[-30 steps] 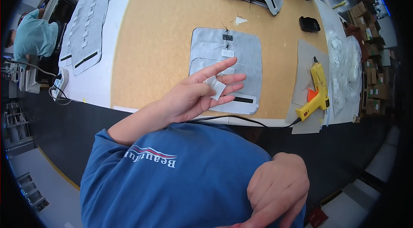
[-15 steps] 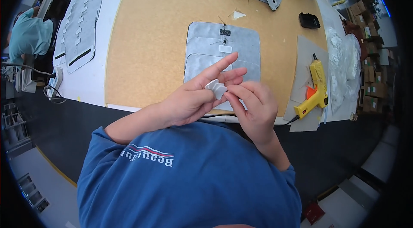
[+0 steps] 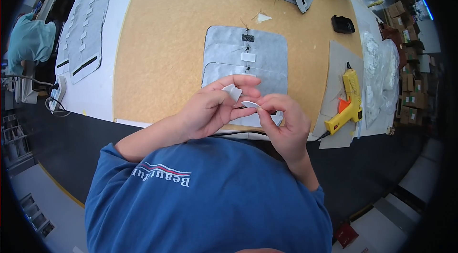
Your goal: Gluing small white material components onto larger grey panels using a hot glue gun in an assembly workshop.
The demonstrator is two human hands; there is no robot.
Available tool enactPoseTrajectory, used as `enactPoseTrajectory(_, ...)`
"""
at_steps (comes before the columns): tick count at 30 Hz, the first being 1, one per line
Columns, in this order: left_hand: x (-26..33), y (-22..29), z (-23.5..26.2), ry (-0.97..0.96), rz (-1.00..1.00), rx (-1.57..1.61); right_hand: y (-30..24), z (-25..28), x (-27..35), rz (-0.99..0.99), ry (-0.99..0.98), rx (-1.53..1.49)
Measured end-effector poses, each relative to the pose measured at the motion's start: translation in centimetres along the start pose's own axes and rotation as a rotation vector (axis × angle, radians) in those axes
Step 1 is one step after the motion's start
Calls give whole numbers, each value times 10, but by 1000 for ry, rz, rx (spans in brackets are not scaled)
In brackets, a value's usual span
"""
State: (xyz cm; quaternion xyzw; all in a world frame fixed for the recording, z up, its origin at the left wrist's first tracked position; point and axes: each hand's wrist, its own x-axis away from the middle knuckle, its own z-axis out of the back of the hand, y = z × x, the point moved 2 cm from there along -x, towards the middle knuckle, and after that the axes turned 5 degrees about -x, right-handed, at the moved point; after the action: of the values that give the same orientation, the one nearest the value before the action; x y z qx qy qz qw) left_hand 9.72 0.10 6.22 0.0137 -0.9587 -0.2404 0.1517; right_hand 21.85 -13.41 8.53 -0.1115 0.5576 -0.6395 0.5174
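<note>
Tan tabletop, cartons stacked off right — left hand clasps white tabs, right hand pinches another tab, grip narrow.

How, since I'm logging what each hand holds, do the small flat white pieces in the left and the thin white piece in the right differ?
The small flat white pieces in the left hand overlap; the thin white piece in the right hand is single. The pieces show broad faces; the single one appears nearly edge-on. Both are white.
</note>
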Motion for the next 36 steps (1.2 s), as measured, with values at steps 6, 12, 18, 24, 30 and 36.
enactPoseTrajectory(6,1,-7,17,12,12,-111,1,-2,-3,76,130,209)
enactPoseTrajectory(12,2,6,0,258,-180,-1036,3,-10,-3,65,41,96)
enactPoseTrajectory(18,3,3,3,267,-309,-1002,8,-9,0,-35,22,-5)
enactPoseTrajectory(24,5,7,3,227,-305,-1062,9,-11,0,-34,10,-44)
enactPoseTrajectory(30,3,7,7,215,-371,-1071,10,-13,-5,-129,0,-175)
enactPoseTrajectory(36,0,11,13,108,-391,-1099,22,-17,-2,-316,4,-291)
